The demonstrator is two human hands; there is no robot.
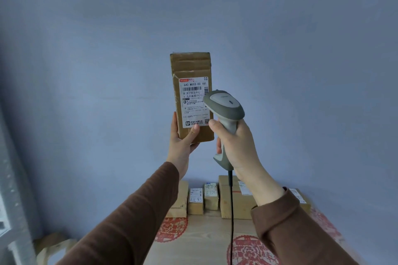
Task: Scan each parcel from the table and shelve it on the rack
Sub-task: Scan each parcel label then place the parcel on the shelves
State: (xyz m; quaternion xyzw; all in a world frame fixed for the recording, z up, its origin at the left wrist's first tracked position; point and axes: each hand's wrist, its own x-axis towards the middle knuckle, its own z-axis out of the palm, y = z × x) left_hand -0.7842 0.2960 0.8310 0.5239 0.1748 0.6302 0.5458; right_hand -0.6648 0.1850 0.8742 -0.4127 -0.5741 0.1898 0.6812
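A tall brown cardboard parcel (190, 66) with a white shipping label stands upright in the air before the blue wall. My left hand (183, 137) grips its lower end, thumb across the label's bottom edge. My right hand (234, 144) grips the handle of a grey barcode scanner (224, 104), whose head points at the label from the right, just in front of the parcel. The scanner's black cable hangs straight down past the table.
Below, a wooden table (204, 236) with red round prints carries several cardboard parcels (237, 198) in a row against the wall. More cardboard lies at the lower left (53, 247). A pale frame edge runs down the far left.
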